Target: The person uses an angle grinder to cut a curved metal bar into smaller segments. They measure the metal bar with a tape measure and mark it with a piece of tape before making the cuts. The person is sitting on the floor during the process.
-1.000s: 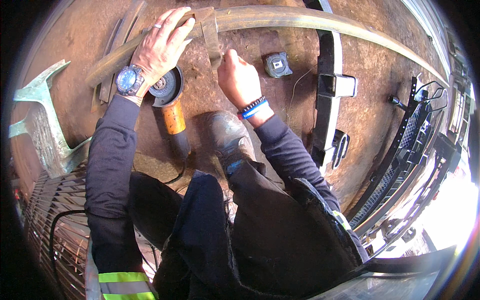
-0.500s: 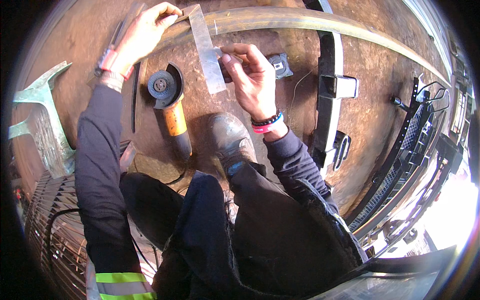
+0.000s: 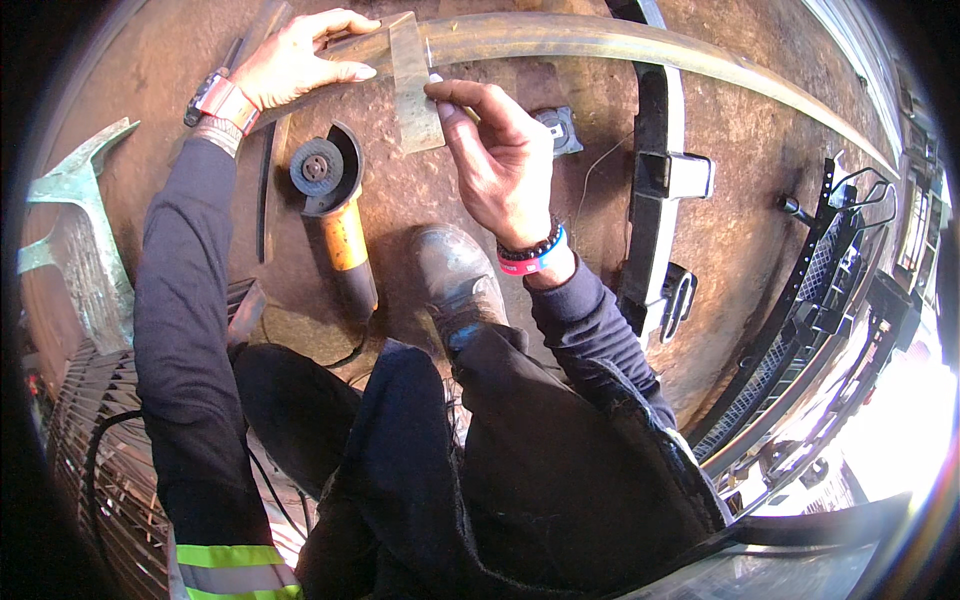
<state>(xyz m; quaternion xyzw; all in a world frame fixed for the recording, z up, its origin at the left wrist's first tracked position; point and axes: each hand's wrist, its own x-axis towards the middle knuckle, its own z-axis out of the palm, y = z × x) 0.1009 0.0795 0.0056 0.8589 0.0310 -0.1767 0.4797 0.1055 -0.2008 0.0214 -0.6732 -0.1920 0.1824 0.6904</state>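
Note:
A long, curved metal tube [image 3: 560, 37] crosses the far side, with a short white mark on it. My left hand [image 3: 290, 62] grips its left part, thumb on the near side and fingers over the far side. Just right of those fingertips, a thin greyish flat strip [image 3: 413, 95] lies across the tube, its lower end hanging toward me. My right hand [image 3: 505, 160] pinches a small white chalk-like stick [image 3: 434, 80], mostly hidden by the fingers, at the strip's right edge. An orange angle grinder [image 3: 345, 235] lies below the left hand.
A tape measure [image 3: 560, 130] rests right of my right hand. A black-and-white metal beam [image 3: 655, 180] runs under the tube. Greenish metal brackets [image 3: 85, 230] stand left, a black mesh frame [image 3: 800, 320] right. My boot [image 3: 455, 270] is near the grinder, whose cable trails toward me.
My left hand has let go of the strip's upper end and spread onto the tube. The strip's lower end has drawn up and sits straighter across the tube. My right hand remains beside it.

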